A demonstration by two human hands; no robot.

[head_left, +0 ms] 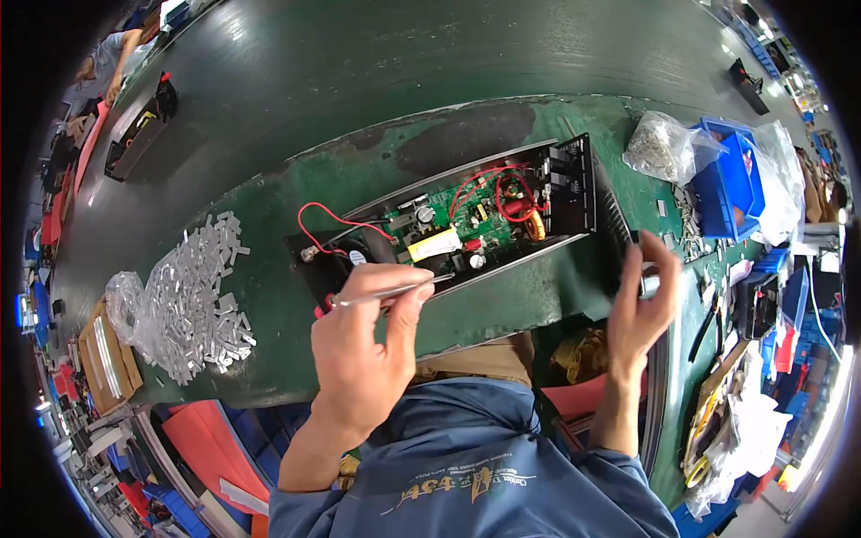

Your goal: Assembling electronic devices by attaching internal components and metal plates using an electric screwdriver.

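A long black metal case (502,271) lies open and slanted across the bench before me. It contains a green circuit board (484,202) with red wires, a yellow-labelled part and a copper-wound coil. My left hand (363,345) pinches metal tweezers (386,294), their tip over the case's near edge. To the right of the case, my right hand (641,300) is closed around a dark tool (615,229), partly blurred and covered by the fingers; its exact kind is unclear. A red wire (336,211) loops out at the case's left end.
Many small silver metal pieces (202,305) spill from a clear bag at left. At right stand a bag of small hardware (662,148), a blue bin (728,184) and scattered screws. Two other dark units (143,130) sit on the far dark surface. A person's arm (121,72) shows at far left.
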